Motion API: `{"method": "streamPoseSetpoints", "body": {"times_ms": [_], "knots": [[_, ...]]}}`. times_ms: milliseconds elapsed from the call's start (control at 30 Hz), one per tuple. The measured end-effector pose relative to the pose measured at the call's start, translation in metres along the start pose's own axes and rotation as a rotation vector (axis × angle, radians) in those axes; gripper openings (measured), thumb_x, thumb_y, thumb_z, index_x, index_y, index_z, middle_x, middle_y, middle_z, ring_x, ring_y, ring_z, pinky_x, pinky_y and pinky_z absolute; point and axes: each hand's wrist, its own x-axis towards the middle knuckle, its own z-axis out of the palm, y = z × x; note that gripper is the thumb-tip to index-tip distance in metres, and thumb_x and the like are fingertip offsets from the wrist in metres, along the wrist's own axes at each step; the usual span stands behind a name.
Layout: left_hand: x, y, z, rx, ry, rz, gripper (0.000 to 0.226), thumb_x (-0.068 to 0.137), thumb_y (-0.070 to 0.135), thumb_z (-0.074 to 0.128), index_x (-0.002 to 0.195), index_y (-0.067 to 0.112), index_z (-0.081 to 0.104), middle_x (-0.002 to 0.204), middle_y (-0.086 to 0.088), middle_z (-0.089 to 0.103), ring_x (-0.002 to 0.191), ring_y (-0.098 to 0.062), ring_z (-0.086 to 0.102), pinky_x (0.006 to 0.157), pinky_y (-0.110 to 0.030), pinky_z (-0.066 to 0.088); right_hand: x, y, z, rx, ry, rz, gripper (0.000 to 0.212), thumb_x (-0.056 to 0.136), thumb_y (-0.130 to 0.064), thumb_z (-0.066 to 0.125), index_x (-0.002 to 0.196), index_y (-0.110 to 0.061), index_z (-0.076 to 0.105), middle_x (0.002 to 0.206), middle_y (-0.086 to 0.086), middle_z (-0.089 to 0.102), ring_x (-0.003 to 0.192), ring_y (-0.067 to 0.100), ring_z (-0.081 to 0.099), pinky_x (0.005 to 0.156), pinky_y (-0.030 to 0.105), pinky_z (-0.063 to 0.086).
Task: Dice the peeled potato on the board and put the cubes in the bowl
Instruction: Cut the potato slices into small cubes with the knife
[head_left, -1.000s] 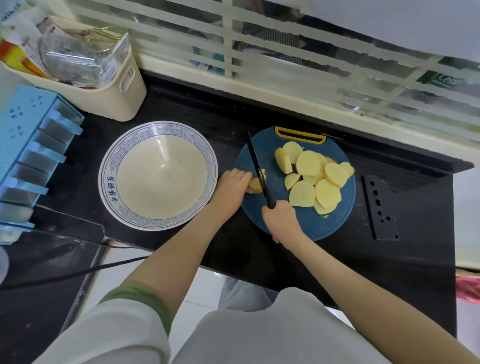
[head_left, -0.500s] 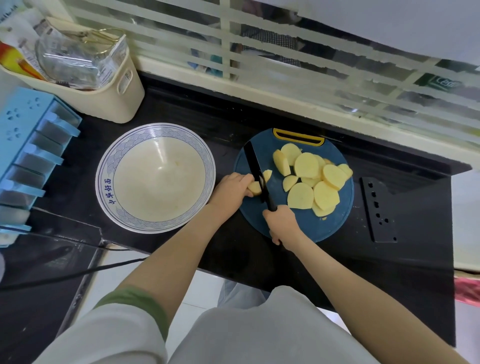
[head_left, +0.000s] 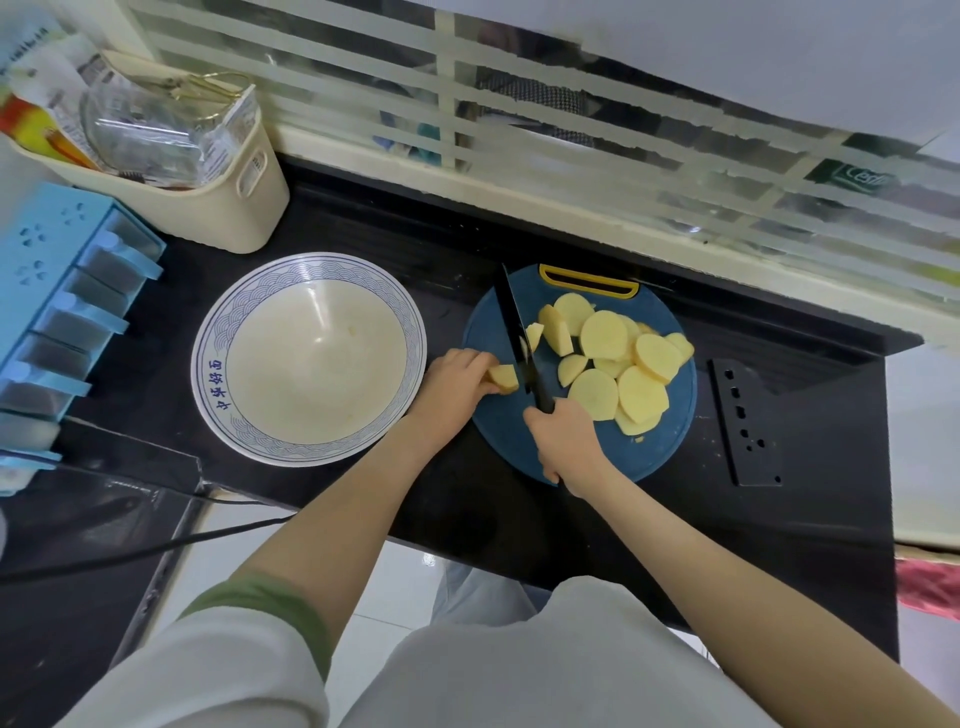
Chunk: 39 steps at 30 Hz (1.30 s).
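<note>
Our right hand (head_left: 566, 441) grips the black knife (head_left: 514, 322), blade now lowered beside the pale yellow potato piece (head_left: 503, 378) our left hand (head_left: 452, 384) pinches — many round slices (head_left: 602, 335) remain.

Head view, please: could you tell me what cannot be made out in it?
Head view throughout.
- The knife handle: inside the right hand.
- The potato piece: left end under the left hand.
- Lower potato slices: covered by upper ones.
- Contents of the basket: cut by the left edge.
</note>
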Motion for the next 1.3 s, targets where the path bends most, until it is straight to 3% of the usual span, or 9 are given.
{"method": "streamPoseSetpoints", "body": {"times_ms": [100,333,633,767,933,1100,1200,1300], "knots": [[-0.004,-0.004,0.000,0.030,0.050,0.011,0.019,0.080,0.016,0.070,0.096,0.005,0.068,0.092,-0.015,0.067,0.083,-0.037,0.059,0.069,-0.046,0.046,-0.003,-0.001,0.003,-0.026,-0.007,-0.024,0.031,0.090,-0.007,0.046,0.065,-0.016,0.029,0.054,0.001,0.029,0.042,0.013,0.027,0.040,0.023,0.022],[-0.005,-0.003,0.001,0.086,0.091,0.048,0.013,0.079,0.019,0.063,0.082,0.007,0.065,0.075,-0.009,0.065,0.068,-0.033,0.059,0.060,-0.039,0.046,-0.004,0.003,0.009,-0.076,0.017,-0.009,0.032,0.092,-0.012,0.049,0.066,-0.014,0.030,0.061,0.001,0.031,0.050,0.014,0.030,0.045,0.027,0.024],[-0.005,-0.013,0.005,0.087,0.064,0.061,0.007,0.075,0.001,0.063,0.072,0.004,0.057,0.065,-0.010,0.058,0.062,-0.030,0.056,0.056,-0.033,0.045,-0.004,0.005,0.018,-0.115,-0.008,-0.010,0.032,0.093,-0.011,0.048,0.065,-0.014,0.032,0.063,0.002,0.035,0.050,0.014,0.032,0.042,0.026,0.028],[-0.007,-0.017,0.007,0.053,0.029,0.003,0.006,0.078,-0.004,0.057,0.077,0.002,0.057,0.069,-0.016,0.057,0.065,-0.031,0.056,0.058,-0.032,0.041,-0.002,0.005,0.024,-0.136,-0.007,-0.009,0.030,0.093,-0.013,0.049,0.065,-0.013,0.036,0.065,0.002,0.039,0.054,0.013,0.036,0.050,0.029,0.032],[-0.003,-0.014,0.010,0.066,0.061,0.016,0.004,0.079,-0.001,0.061,0.077,0.002,0.058,0.068,-0.016,0.057,0.065,-0.033,0.057,0.058,-0.035,0.045,0.000,0.005,0.014,-0.056,0.003,0.032,0.030,0.090,-0.014,0.049,0.065,-0.014,0.032,0.060,0.003,0.034,0.052,0.018,0.031,0.047,0.028,0.027],[-0.003,-0.012,0.007,0.118,-0.008,0.009,0.023,0.094,0.022,0.056,0.103,0.003,0.064,0.094,-0.015,0.065,0.096,-0.033,0.056,0.078,-0.033,0.031,0.006,0.003,-0.005,-0.039,0.021,0.007,0.033,0.091,-0.011,0.049,0.065,-0.016,0.029,0.056,0.000,0.029,0.047,0.014,0.027,0.044,0.027,0.023],[-0.004,-0.008,0.006,0.119,-0.009,0.007,0.027,0.094,0.028,0.056,0.111,0.008,0.062,0.103,-0.010,0.065,0.103,-0.030,0.053,0.080,-0.030,0.025,0.011,0.003,-0.015,-0.169,0.034,-0.052,0.034,0.092,-0.012,0.049,0.065,-0.016,0.030,0.058,0.000,0.030,0.049,0.013,0.028,0.044,0.026,0.024],[-0.006,0.003,-0.001,0.066,0.051,-0.026,0.031,0.093,0.024,0.058,0.118,0.007,0.059,0.109,-0.011,0.062,0.100,-0.030,0.054,0.084,-0.036,0.036,0.014,0.004,-0.022,-0.360,0.081,-0.137,0.035,0.094,-0.014,0.050,0.063,-0.013,0.034,0.059,0.001,0.036,0.052,0.013,0.033,0.046,0.025,0.026]]}}
